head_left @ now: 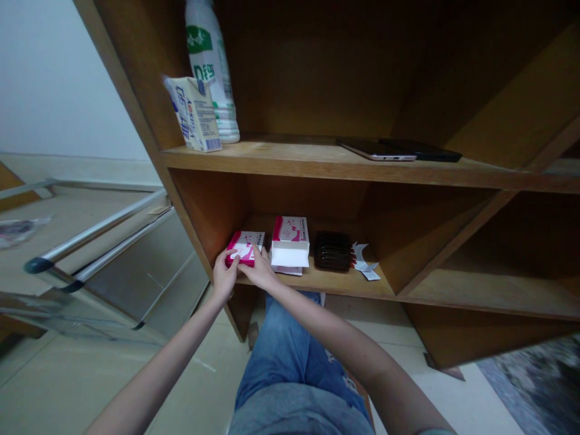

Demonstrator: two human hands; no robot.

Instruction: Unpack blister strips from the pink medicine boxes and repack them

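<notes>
On the lower shelf at the left, my two hands are on a small pink and white carton (pixel 247 240). My left hand (pixel 224 272) grips its left side, and my right hand (pixel 260 270) grips its right front side. Just right of it lies a larger pink and white box (pixel 290 232) with its white end flap open toward me. Papers (pixel 290 270) stick out under that box. Further right is a stack of dark brown, shiny packets or ampoules (pixel 333 251); the exact kind is unclear. Folded white paper (pixel 365 264) rests against its right end.
The upper shelf (pixel 281 154) carries a white bottle (pixel 220 78), a drink carton (pixel 194 118) and two flat dark devices (pixel 385 149). A metal-framed rack (pixel 109 223) stands left of the wooden shelf unit. My legs in jeans (pixel 290 344) are below the lower shelf.
</notes>
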